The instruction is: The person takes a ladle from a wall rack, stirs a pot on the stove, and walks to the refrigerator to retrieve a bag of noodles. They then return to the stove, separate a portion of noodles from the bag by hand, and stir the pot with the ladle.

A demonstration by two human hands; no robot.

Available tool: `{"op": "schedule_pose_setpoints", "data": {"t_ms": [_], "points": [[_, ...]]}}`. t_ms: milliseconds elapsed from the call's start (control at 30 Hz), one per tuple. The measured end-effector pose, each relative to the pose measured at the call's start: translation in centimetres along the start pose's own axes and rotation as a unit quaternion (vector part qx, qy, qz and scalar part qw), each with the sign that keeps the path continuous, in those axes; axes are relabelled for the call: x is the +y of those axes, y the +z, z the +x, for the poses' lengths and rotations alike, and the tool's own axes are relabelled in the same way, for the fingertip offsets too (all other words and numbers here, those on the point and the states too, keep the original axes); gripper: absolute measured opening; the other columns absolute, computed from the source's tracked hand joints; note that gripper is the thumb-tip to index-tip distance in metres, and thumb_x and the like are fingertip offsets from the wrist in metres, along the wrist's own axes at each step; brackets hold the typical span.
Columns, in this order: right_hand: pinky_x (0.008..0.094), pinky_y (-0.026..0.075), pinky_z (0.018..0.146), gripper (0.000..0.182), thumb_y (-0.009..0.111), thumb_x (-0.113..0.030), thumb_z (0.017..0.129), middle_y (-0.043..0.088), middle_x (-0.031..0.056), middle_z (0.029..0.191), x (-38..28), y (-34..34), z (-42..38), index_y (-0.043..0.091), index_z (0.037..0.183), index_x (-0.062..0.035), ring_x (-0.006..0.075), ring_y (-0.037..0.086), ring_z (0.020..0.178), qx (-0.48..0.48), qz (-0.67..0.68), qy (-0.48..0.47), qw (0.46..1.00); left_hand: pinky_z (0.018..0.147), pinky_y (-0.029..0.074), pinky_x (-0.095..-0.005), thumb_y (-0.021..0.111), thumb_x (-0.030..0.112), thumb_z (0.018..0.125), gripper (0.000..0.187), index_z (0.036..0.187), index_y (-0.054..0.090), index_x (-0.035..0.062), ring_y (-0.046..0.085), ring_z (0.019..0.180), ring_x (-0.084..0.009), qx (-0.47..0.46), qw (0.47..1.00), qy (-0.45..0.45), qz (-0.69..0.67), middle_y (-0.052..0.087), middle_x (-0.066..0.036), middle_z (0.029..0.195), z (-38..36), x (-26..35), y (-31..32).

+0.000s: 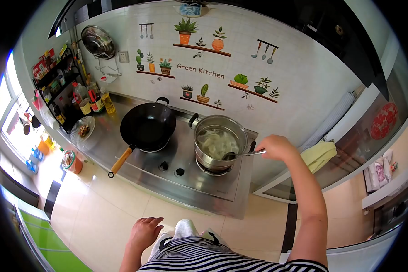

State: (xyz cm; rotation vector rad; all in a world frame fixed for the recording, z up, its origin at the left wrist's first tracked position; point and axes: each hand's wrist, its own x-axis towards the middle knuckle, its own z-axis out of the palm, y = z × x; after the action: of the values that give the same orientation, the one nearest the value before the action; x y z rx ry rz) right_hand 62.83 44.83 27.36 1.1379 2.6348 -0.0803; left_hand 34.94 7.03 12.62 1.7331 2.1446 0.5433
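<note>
A steel pot [201, 151] stands on the right burner, holding cloudy liquid with pale, dumpling-like pieces [215, 141] in it. My right hand [276, 147] is closed around the handle of a ladle [249, 153], reaching in from the pot's right side. The ladle's dark head dips into the liquid near the right inner wall. Low in front of my body hangs my left hand [146, 230], empty, its fingers loosely bent and apart. It is well away from the stove.
A black wok [148, 124] sits on the left burner, its wooden handle jutting over the counter's front. Further left are a glass bowl [82, 130] with brown food, bottles [96, 102] and a black rack [56, 84]. A yellow cloth [319, 156] hangs at right.
</note>
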Motion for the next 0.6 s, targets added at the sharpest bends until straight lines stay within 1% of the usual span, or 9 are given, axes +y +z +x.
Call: {"op": "schedule_pose_setpoints", "data": {"t_ms": [33,167,233,300,367,433,500,567,600], "points": [[0.0374,0.051,0.079,0.032,0.07,-0.012,0.072,0.069,0.01,0.096,-0.1,0.6,0.5,0.07,0.104,-0.0145,0.0281,0.064,0.09,-0.01,0.039,-0.008,0.999,0.086,0.047,-0.0387,0.063,0.023,0.085,0.026,0.108,0.065,0.0129,0.063,0.092,-0.0268,0.002,1.0,0.001,0.0,0.068,-0.007,0.097,0.0,0.0,-0.1],[0.0372,0.051,0.081,0.032,0.068,-0.013,0.075,0.069,0.0108,0.098,-0.9,3.3,0.5,0.069,0.106,-0.0128,0.0284,0.064,0.091,-0.021,0.085,0.003,0.996,0.086,0.047,-0.0388,0.062,0.024,0.085,0.026,0.108,0.065,0.0129,0.063,0.092,-0.0268,-0.006,1.0,-0.01,0.002,0.068,-0.007,0.097,0.0,0.0,-0.3],[0.0382,0.051,0.08,0.032,0.066,-0.015,0.078,0.068,0.013,0.098,-1.7,4.8,-0.1,0.068,0.11,-0.0123,0.0299,0.064,0.089,0.018,0.149,-0.007,0.989,0.086,0.047,-0.039,0.062,0.024,0.085,0.026,0.108,0.065,0.0126,0.063,0.093,-0.0271,-0.017,1.0,-0.018,0.007,0.068,-0.008,0.097,-0.2,-0.2,-0.1],[0.0392,0.051,0.079,0.033,0.065,-0.018,0.08,0.068,0.0137,0.098,-3.1,5.9,-0.4,0.066,0.113,-0.0138,0.031,0.064,0.088,0.017,0.163,0.004,0.987,0.086,0.047,-0.0391,0.062,0.024,0.085,0.026,0.108,0.065,0.0125,0.063,0.093,-0.0273,-0.018,1.0,-0.014,0.005,0.068,-0.008,0.097,-0.3,-0.3,0.0],[0.0404,0.051,0.078,0.033,0.065,-0.018,0.081,0.068,0.0142,0.097,-4.4,7.5,-0.5,0.066,0.113,-0.0152,0.0318,0.063,0.088,0.072,0.177,0.038,0.981,0.086,0.047,-0.0391,0.062,0.024,0.085,0.026,0.108,0.065,0.0124,0.063,0.093,-0.0275,-0.019,1.0,-0.011,0.005,0.068,-0.008,0.097,-0.4,-0.4,0.1],[0.0418,0.051,0.076,0.032,0.063,-0.017,0.082,0.068,0.014,0.093,-5.1,9.3,0.3,0.065,0.113,-0.016,0.0327,0.063,0.087,0.098,0.165,0.027,0.981,0.086,0.047,-0.0392,0.062,0.024,0.085,0.026,0.108,0.065,0.0125,0.063,0.093,-0.0276,-0.003,1.0,0.0,0.007,0.068,-0.008,0.097,-0.4,-0.3,0.1],[0.0427,0.051,0.074,0.031,0.061,-0.015,0.083,0.067,0.0138,0.089,-5.9,10.5,1.1,0.065,0.114,-0.0159,0.0335,0.063,0.085,0.167,0.164,0.016,0.972,0.086,0.047,-0.0391,0.062,0.024,0.085,0.025,0.108,0.065,0.0126,0.063,0.093,-0.0276,-0.006,1.0,0.0,0.008,0.068,-0.008,0.097,-0.2,-0.1,-0.1],[0.0439,0.051,0.07,0.031,0.06,-0.015,0.084,0.067,0.0132,0.086,-6.0,12.3,2.7,0.064,0.115,-0.0166,0.0333,0.063,0.082,0.184,0.15,0.016,0.971,0.086,0.047,-0.0391,0.062,0.023,0.085,0.025,0.108,0.065,0.0126,0.063,0.093,-0.0277,-0.009,1.0,-0.001,0.009,0.068,-0.008,0.098,-0.3,0.1,-0.2],[0.0444,0.051,0.069,0.031,0.06,-0.016,0.084,0.067,0.0134,0.085,-6.4,12.5,3.4,0.064,0.114,-0.017,0.0332,0.063,0.081,0.187,0.14,0.039,0.972,0.086,0.047,-0.039,0.062,0.023,0.085,0.025,0.108,0.065,0.0127,0.063,0.093,-0.0278,-0.012,1.0,-0.007,0.009,0.068,-0.008,0.098,-0.3,0.1,-0.3]]}}
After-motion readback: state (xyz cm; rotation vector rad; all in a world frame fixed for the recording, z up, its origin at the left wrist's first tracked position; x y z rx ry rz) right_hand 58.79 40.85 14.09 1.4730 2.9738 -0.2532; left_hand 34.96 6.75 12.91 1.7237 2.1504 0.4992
